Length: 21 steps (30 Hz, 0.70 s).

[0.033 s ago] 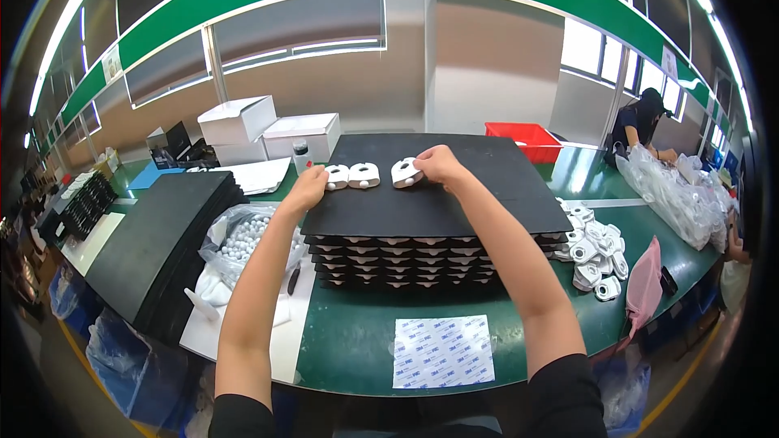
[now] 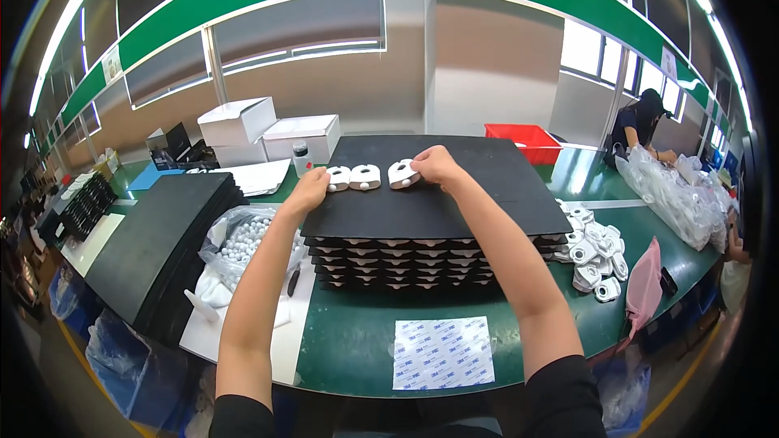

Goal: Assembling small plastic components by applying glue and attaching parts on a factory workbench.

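Note:
Three small white plastic parts with round openings lie in a row on the top black board (image 2: 438,211) of a stack. My right hand (image 2: 438,167) pinches the rightmost white part (image 2: 402,174), which is slightly tilted. At the left end, the fingers of my left hand (image 2: 310,191) close on the edge of the leftmost white part (image 2: 339,178). Between them sits the middle white part (image 2: 365,178), close beside the left one and apart from the right one. More white pieces show along the edges of the boards below.
A heap of white parts (image 2: 599,251) lies right of the stack. To its left stand a bag of white balls (image 2: 246,239) and another stack of black boards (image 2: 162,223). A printed sheet (image 2: 444,353) lies in front. A red bin (image 2: 523,139) and white boxes (image 2: 304,134) stand behind; a person (image 2: 641,126) works at far right.
My right hand and the white part in it have shifted slightly left, toward the middle part. My left hand is almost unmoved.

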Tool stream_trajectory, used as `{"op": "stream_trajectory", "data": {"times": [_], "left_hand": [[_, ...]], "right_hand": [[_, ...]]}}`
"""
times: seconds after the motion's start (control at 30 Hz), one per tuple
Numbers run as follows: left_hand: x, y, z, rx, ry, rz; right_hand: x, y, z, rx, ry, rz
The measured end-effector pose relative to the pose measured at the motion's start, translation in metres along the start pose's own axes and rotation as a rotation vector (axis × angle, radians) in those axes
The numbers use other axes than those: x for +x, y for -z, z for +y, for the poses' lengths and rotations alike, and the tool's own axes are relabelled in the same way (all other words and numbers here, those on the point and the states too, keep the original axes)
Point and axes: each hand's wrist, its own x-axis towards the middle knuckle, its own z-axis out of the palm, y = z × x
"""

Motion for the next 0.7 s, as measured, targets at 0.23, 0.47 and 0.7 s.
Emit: {"op": "stream_trajectory", "data": {"times": [0.23,0.47,0.7], "left_hand": [[0.002,0.000,0.010,0.104,0.053,-0.169],[-0.029,0.034,0.021,0.007,0.009,0.116],[-0.113,0.113,-0.002,0.352,-0.357,0.603]], "right_hand": [[-0.006,0.001,-0.007,-0.003,0.034,-0.067],[-0.088,0.034,-0.029,0.054,0.633,0.106],[-0.229,0.043,-0.058,-0.165,1.655,-0.001]]}}
